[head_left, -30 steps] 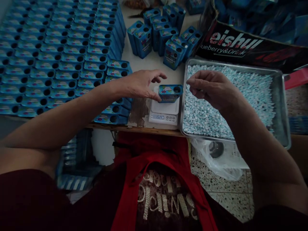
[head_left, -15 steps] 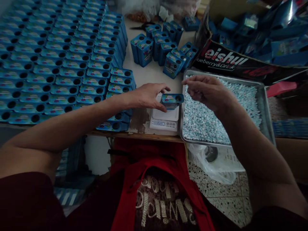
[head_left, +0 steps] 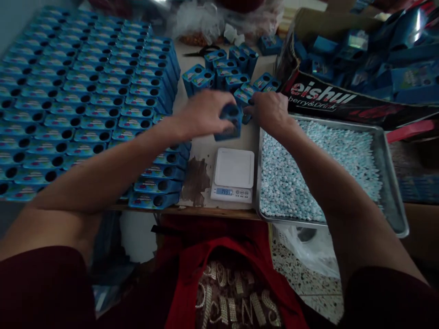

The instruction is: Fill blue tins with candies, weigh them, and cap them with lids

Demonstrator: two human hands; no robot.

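My left hand (head_left: 204, 114), blurred by motion, grips a small blue box (head_left: 228, 124) above the table, behind the white scale (head_left: 233, 168). The scale's plate carries nothing, and its display is lit. My right hand (head_left: 270, 108) has its fingers closed on a blue box (head_left: 244, 93) at the front of a loose group of blue boxes. Below my right forearm lies a metal tray (head_left: 394, 201) holding pale blue and white candies (head_left: 291, 183).
Rows of upright blue boxes (head_left: 85, 96) fill the left of the table. A black carton (head_left: 329, 98) with more blue boxes stands at the back right. Dark scissors (head_left: 202, 51) and clear plastic bags (head_left: 199, 20) lie at the back.
My left hand has taken the blue box off the scale and lifted it away. My right hand has moved from over the tray to the loose boxes. The camera view has shifted slightly.
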